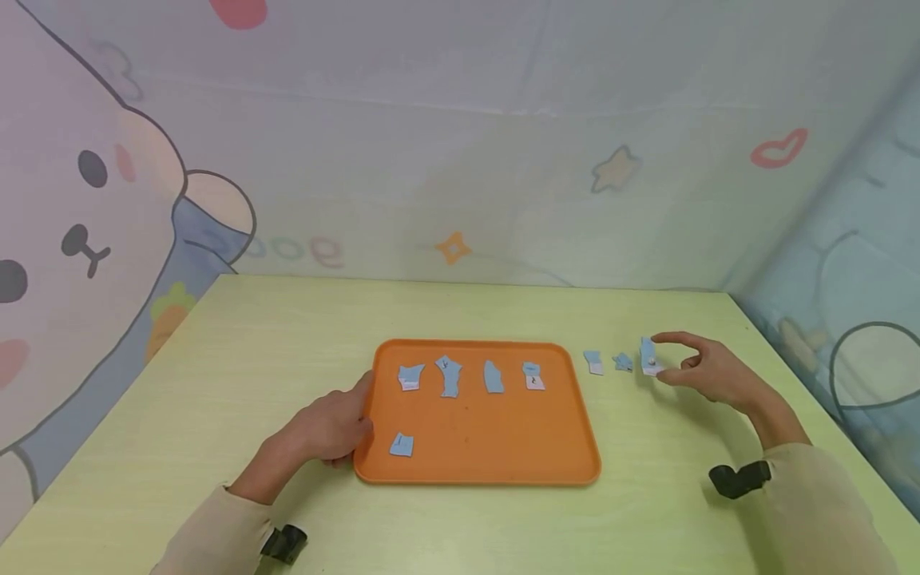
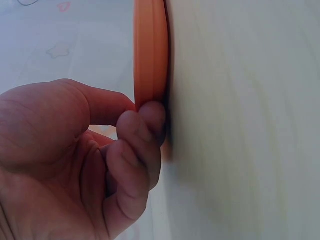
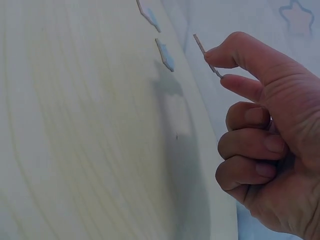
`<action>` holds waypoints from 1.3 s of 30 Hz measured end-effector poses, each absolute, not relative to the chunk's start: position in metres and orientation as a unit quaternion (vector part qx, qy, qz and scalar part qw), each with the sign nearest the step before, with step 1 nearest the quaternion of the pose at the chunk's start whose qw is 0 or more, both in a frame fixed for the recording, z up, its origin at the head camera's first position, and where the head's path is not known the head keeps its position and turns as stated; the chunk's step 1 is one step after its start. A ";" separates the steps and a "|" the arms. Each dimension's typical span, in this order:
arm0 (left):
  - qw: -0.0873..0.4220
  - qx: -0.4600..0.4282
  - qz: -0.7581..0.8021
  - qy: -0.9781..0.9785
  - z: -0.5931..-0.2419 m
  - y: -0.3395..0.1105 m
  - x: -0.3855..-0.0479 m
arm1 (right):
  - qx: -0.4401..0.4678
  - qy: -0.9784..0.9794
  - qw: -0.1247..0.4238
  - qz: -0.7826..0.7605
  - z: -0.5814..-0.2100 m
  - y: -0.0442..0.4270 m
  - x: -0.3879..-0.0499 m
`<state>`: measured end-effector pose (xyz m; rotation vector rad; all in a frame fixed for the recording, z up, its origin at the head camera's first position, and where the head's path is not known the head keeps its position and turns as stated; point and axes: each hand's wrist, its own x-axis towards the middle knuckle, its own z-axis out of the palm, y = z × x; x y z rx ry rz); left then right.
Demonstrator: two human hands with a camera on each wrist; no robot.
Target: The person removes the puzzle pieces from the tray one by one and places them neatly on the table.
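An orange tray (image 1: 496, 431) lies on the table, and the left hand (image 1: 334, 423) grips its left edge. Seen from the left wrist, the thumb and curled fingers of that hand (image 2: 95, 155) pinch the tray's rim (image 2: 151, 50). To the right of the tray, the right hand (image 1: 722, 375) holds a blue and white piece (image 1: 648, 355) between thumb and index finger. In the right wrist view this thin piece (image 3: 202, 50) is raised off the table by the right hand (image 3: 270, 120), whose other fingers are curled.
Four blue pieces make a row along the tray's upper part, among them a tall one (image 1: 450, 377); another (image 1: 402, 445) lies lower left. Two small pieces (image 1: 593, 362) (image 1: 623, 362) rest on the table between tray and right hand. A printed cloth (image 1: 503, 176) hangs behind.
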<state>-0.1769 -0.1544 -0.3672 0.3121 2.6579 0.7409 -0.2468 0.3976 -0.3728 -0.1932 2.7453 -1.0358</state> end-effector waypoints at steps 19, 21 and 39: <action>0.184 0.097 0.259 0.943 -0.367 -0.156 -0.176 | -0.103 0.949 0.093 -0.284 -0.380 0.406 -0.261; 0.186 0.096 0.264 0.942 -0.367 -0.156 -0.176 | -0.103 0.950 0.097 -0.279 -0.379 0.406 -0.262; 0.187 0.096 0.278 0.937 -0.366 -0.155 -0.175 | -0.096 0.940 0.145 -0.293 -0.381 0.412 -0.273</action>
